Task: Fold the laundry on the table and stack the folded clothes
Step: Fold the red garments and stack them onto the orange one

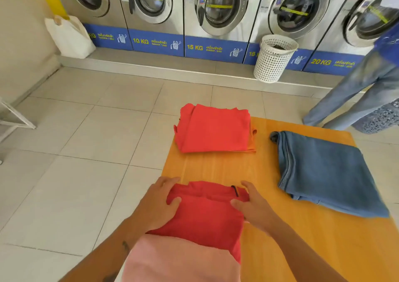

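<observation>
Red cloth (205, 212), folded into a rough rectangle, lies at the near left edge of the orange table (302, 238), held between both hands. Its near end is covered by a pink cloth (181, 260) that runs out of the bottom of the picture, so how far either piece reaches cannot be told. The left hand (159, 204) sits at the cloth's left edge, thumb pressed on top and fingers curled round the far left corner, gripping the fabric. The right hand (252, 206) is on the right edge, thumb on top and fingers spread along the side; whether its fingers go under the cloth is hidden. A small dark loop with an orange stripe (235, 190) shows at the far right corner of the red cloth, just beside the right fingers.

Farther along the table, well apart from the hands, a coral-red folded garment (213, 128) rests on the far left corner, overhanging the edge a little, with an orange piece (253, 145) peeking from under its right side. To its right lies folded blue denim (323, 173).

Beyond, on the tiled floor (75, 141), a white perforated basket (273, 59) stands against a row of steel washing machines (216, 7). A white bag (69, 36) leans at the left. At the right edge, a person's jeans-clad legs (356, 96) are partly cut off.
</observation>
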Available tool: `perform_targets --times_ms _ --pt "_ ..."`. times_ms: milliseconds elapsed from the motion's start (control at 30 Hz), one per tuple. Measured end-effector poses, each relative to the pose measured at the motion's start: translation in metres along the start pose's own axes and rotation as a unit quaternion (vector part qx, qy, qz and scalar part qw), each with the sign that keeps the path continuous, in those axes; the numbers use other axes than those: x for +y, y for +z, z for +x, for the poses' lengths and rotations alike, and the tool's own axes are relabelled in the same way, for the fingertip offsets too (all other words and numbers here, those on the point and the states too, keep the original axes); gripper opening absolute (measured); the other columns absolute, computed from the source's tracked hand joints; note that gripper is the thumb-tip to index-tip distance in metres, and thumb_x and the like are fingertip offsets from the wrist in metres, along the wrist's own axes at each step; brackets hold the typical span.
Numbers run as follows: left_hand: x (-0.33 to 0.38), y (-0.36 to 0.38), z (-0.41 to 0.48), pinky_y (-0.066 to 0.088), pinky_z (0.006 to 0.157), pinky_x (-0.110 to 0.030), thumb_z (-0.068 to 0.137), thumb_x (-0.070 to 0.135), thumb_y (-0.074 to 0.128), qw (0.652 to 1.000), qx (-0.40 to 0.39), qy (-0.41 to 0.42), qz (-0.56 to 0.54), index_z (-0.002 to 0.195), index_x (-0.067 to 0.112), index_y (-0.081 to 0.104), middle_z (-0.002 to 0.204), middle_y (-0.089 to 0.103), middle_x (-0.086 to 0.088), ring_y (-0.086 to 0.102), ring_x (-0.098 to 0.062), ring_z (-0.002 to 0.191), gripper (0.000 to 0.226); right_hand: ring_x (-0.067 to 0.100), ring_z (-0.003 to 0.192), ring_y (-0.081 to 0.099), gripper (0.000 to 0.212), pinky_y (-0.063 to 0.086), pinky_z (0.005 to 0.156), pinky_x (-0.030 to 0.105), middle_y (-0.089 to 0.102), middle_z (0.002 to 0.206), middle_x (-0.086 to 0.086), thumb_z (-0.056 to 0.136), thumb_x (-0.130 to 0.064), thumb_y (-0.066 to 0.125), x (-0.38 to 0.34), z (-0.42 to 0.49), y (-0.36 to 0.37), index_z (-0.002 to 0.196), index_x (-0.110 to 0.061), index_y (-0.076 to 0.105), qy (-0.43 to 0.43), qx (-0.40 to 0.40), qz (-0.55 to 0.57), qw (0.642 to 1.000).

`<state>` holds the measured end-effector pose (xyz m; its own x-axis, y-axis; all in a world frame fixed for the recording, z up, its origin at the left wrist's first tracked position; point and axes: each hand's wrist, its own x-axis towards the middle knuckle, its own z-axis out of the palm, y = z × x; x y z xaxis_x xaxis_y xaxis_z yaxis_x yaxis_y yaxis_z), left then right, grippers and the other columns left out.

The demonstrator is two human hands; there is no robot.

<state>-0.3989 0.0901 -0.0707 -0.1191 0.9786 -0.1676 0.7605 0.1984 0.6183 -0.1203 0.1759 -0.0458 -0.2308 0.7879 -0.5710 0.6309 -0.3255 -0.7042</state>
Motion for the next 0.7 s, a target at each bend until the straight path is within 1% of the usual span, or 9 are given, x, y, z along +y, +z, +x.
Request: perform_targets --times_ms 67,100,200,267,367,433,533,633,700 --pt "0.006 0.006 -0.011 0.04 0.104 -0.03 0.089 0.033 0.054 1.0 -0.015 -0.007 -0.011 0.144 0.039 0.034 0.138 0.039 0.011 0.047 -0.011 0.119 0.06 0.02 0.116 0.058 0.091 0.05 0.098 0.041 0.052 0.136 0.001 0.075 -0.03 0.073 0.002 -0.013 0.016 0.15 -0.029 0.022 -0.021 0.006 0.018 1.0" --pt "0.011 0.008 -0.013 0.041 0.101 -0.027 0.09 0.025 0.055 0.999 -0.022 -0.009 -0.038 0.143 0.041 0.033 0.135 0.041 0.011 0.049 -0.009 0.114 0.06 0.019 0.115 0.057 0.094 0.051 0.097 0.042 0.05 0.136 0.0 0.074 -0.027 0.074 0.003 -0.016 0.024 0.151 -0.03 0.021 -0.028 0.014 0.026 0.999" --pt "0.022 0.014 -0.012 0.042 0.1 -0.026 0.091 0.008 0.054 0.994 -0.015 -0.019 -0.108 0.141 0.044 0.037 0.127 0.047 0.01 0.05 -0.007 0.11 0.065 0.018 0.096 0.064 0.092 0.058 0.077 0.038 0.054 0.124 -0.002 0.075 -0.009 0.07 -0.003 -0.027 0.035 0.148 -0.037 0.022 -0.024 0.021 0.06 0.998" --pt "0.031 0.014 -0.008 0.037 0.104 -0.025 0.091 0.005 0.055 0.991 0.009 -0.022 -0.133 0.139 0.042 0.041 0.125 0.048 0.01 0.047 -0.006 0.113 0.062 0.018 0.089 0.064 0.086 0.058 0.071 0.037 0.056 0.116 -0.003 0.076 -0.005 0.066 -0.009 -0.029 0.028 0.145 -0.039 0.026 -0.032 0.048 0.056 0.997" --pt "0.049 0.015 0.001 0.03 0.103 -0.02 0.094 0.01 0.054 0.984 0.075 -0.009 -0.162 0.136 0.036 0.047 0.126 0.048 0.013 0.044 -0.002 0.115 0.05 0.019 0.099 0.061 0.079 0.055 0.08 0.039 0.054 0.123 0.0 0.078 -0.007 0.065 -0.018 -0.023 0.003 0.143 -0.035 0.03 -0.07 0.117 0.038 0.99" --pt "0.06 0.017 0.009 0.03 0.101 -0.019 0.097 0.016 0.049 0.981 0.112 -0.016 -0.158 0.139 0.03 0.046 0.13 0.048 0.009 0.044 -0.003 0.116 0.045 0.021 0.104 0.059 0.072 0.053 0.084 0.04 0.052 0.126 0.004 0.082 -0.008 0.063 -0.021 -0.018 -0.017 0.142 -0.032 0.032 -0.088 0.157 0.015 0.984" --pt "0.059 0.025 0.015 0.036 0.107 -0.034 0.098 0.025 0.042 0.985 0.102 -0.07 -0.116 0.145 0.028 0.038 0.141 0.038 -0.002 0.042 -0.019 0.127 0.047 0.028 0.106 0.054 0.075 0.049 0.082 0.039 0.04 0.135 0.011 0.083 -0.022 0.061 -0.012 -0.013 -0.033 0.148 -0.031 0.024 -0.027 0.141 -0.064 0.988" --pt "0.05 0.033 0.007 0.037 0.108 -0.048 0.095 0.033 0.043 0.99 0.082 -0.109 -0.035 0.147 0.033 0.033 0.148 0.029 -0.009 0.035 -0.031 0.134 0.053 0.035 0.112 0.057 0.083 0.053 0.089 0.046 0.048 0.134 0.016 0.071 -0.042 0.058 0.008 -0.011 -0.029 0.146 -0.036 0.022 0.0 0.105 -0.086 0.991" --pt "0.05 0.035 -0.001 0.038 0.107 -0.048 0.095 0.035 0.043 0.991 0.078 -0.111 -0.019 0.147 0.034 0.032 0.147 0.028 -0.009 0.037 -0.031 0.131 0.054 0.031 0.12 0.052 0.08 0.045 0.092 0.037 0.045 0.139 0.013 0.079 -0.036 0.062 0.007 -0.018 -0.02 0.149 -0.033 0.023 -0.016 0.104 -0.07 0.992"
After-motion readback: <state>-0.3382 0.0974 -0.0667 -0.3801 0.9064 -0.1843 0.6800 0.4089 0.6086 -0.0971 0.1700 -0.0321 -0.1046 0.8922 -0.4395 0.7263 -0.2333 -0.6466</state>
